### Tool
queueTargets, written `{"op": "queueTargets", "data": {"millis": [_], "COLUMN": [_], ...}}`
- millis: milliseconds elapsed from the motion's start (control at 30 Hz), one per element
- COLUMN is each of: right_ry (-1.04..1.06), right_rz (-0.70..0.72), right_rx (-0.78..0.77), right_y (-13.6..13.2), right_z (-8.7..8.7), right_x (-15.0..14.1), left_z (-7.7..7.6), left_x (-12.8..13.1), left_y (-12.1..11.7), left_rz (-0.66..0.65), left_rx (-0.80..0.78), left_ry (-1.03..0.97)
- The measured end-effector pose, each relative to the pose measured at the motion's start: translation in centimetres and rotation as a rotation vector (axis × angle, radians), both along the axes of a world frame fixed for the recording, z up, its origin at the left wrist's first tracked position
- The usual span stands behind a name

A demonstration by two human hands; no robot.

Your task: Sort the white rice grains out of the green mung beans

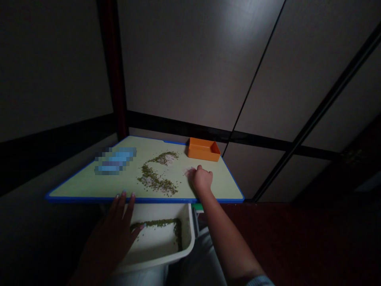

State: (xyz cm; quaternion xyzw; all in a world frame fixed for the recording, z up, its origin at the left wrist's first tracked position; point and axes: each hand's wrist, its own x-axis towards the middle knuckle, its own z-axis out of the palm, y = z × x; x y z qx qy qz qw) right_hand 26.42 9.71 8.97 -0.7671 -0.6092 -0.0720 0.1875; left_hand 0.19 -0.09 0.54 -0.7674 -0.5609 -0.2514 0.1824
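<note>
My left hand (114,226) is spreading at the flat, blue-edged yellow board (89,186); my right hand (203,179) is curling, contents unclear, beside small pale bits (188,172), with loose green grains (149,172) lying to its left.

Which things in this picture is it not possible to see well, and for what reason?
Head view: what the right hand holds, if anything; its back hides it.
Head view: what the blue item is; blocky pixels cover it.
Head view: the left side of the white bin, behind the left hand.
Head view: the pale bits among the green grains, too small to name.
</note>
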Motion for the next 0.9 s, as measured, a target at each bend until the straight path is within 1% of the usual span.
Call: {"op": "queueTargets", "data": {"millis": [100,167,300,400,633,767,900], "right_ry": [-0.014,-0.043,-0.107,-0.114,0.039,0.089,0.095], "right_rz": [0.02,0.057,0.172,0.253,0.482,0.552,0.597], "right_rx": [-0.011,-0.023,-0.054,-0.046,-0.056,-0.057,-0.013], "right_y": [0.6,0.9,1.5,1.5,0.9,0.5,-0.2], "right_z": [0.3,0.3,0.3,0.1,-0.3,-0.3,-0.3], "right_x": [-0.5,-0.8,-1.3,-0.9,0.5,1.0,1.5], "left_z": [0.2,0.2,-0.1,-0.2,0.1,0.2,0.1], "left_x": [0.1,0.1,-0.1,-0.2,-0.2,-0.2,-0.3], "left_y": [-0.1,-0.1,-0.1,-0.1,-0.2,-0.1,-0.2], "left_rz": [0.012,0.016,0.015,0.017,0.018,0.018,0.034], "left_rx": [0.002,0.003,0.02,0.02,-0.002,-0.02,-0.022], "left_ry": [0.005,0.012,0.02,0.027,0.017,0.015,0.037]}}
